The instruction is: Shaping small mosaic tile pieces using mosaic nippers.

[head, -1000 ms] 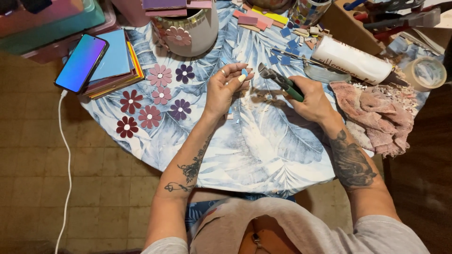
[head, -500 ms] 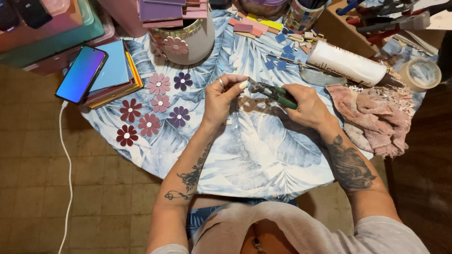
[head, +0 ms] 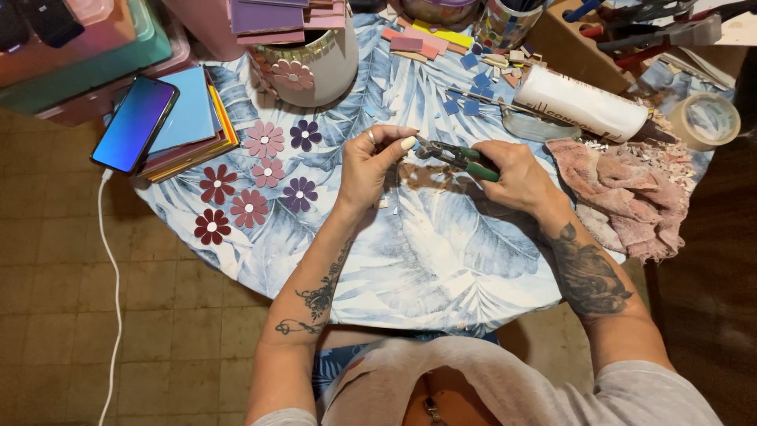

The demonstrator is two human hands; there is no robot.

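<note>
Right hand [head: 512, 170] closed around the green handles of a pair of nippers [head: 453, 154]; left hand [head: 374, 162] pinches a small tile piece [head: 415, 145] between thumb and forefinger — fingers shut on it, held just above the surface [head: 441, 252], near its middle. The nipper head meets the piece at its right edge; whether the tool is biting yet, cannot tell. Long axis of the nippers runs from lower right up to the left, head pointing toward the left hand. The piece itself is too small to read an axis. To do this cut well, I judge: keep the piece pinched firmly, bite only its edge, squeeze slowly, fingertips clear of the head. Paper flowers [head: 252, 177] lie well to the left — a white tube [head: 579, 102] and a pink cloth [head: 623, 189] to the right.
</note>
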